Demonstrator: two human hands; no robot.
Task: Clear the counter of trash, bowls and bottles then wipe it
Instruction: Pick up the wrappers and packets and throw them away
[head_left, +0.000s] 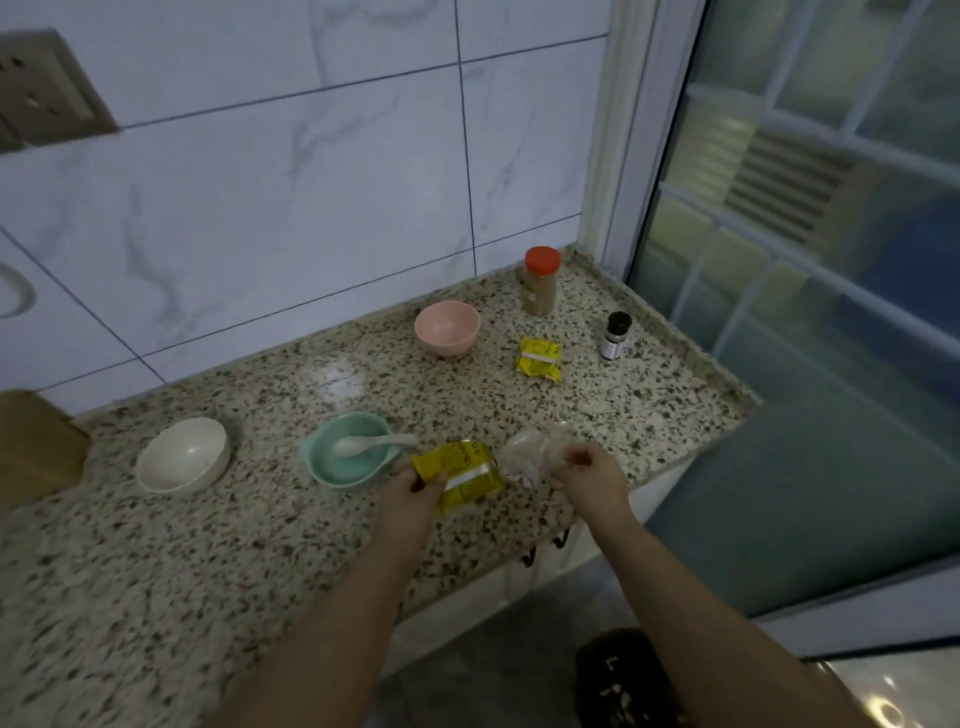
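Observation:
My left hand (415, 491) grips a yellow wrapper (462, 475) near the front edge of the speckled granite counter (208, 545). My right hand (592, 475) pinches a crumpled clear plastic wrapper (530, 449) just to the right of it. A second yellow wrapper (539, 359) lies further back. A teal bowl (345, 457) with a white spoon (371, 443) sits left of my left hand. A white bowl (183, 462) stands at the left, a pink bowl (447, 328) at the back. A red-capped spice jar (541, 280) and a small dark bottle (614, 335) stand near the back right corner.
A wooden board (36, 441) leans at the far left by the tiled wall (260, 182). A glass sliding door (805, 260) bounds the counter on the right. Dark hooks (540, 551) hang under the counter's front edge. A black patterned shape (623, 675) shows on the floor.

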